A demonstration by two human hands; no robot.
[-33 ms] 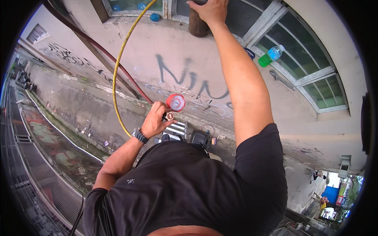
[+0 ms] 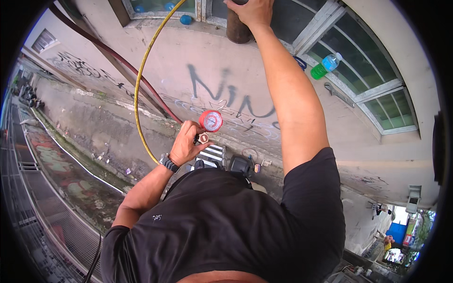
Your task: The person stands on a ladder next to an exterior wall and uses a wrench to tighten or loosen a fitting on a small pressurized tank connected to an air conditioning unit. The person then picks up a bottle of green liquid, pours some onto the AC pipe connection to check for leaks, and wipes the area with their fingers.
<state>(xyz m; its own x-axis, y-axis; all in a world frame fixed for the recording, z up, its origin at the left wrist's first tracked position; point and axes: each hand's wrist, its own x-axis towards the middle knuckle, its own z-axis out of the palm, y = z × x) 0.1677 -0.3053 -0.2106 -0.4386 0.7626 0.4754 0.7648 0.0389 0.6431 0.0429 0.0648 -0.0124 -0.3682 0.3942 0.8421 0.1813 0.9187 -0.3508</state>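
L hand (image 2: 185,144) pinching red round gauge (image 2: 211,121) nr pale knob (image 2: 203,138); R hand (image 2: 255,14) spread atop rusty-brown cylinder (image 2: 237,29), window ledge (image 2: 210,28) edge.

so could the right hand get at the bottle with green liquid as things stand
Probably yes: the bottle sits just right of the right forearm, and nothing seems to block the way. The right hand is on the brown cylinder, though, so it would likely have to leave it first.
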